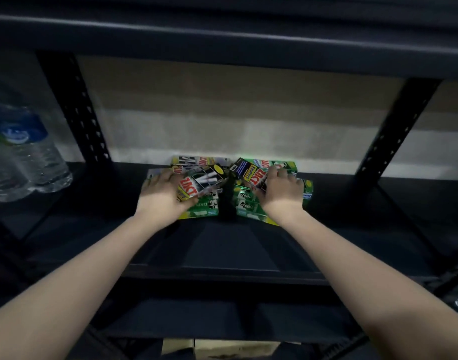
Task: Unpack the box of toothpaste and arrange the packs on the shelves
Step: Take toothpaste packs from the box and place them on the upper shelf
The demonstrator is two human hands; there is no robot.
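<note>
A dark metal shelf [248, 245] of a slotted-post rack carries the work, with a pack of water bottles [22, 152] standing at its left end, well apart from the hands. Near the back of the shelf, two low stacks of toothpaste packs lie side by side with a narrow gap between them: the left stack [204, 206] and the right stack [248, 203], mostly green cartons with black-and-red ones on top.

The left hand [162, 196] has its grip closed around a black-and-red toothpaste pack [196, 185], held tilted above the left stack. The right hand [281, 190] curls its fingers over another black-and-red pack [251, 175], angled on top of the right stack.

These cartons look light, thin-walled and glossy, so likely slippery and easy to dent. They are best held across the long side faces, thumb opposing fingers, with gentle pressure, and squared against the neighbours.
</note>
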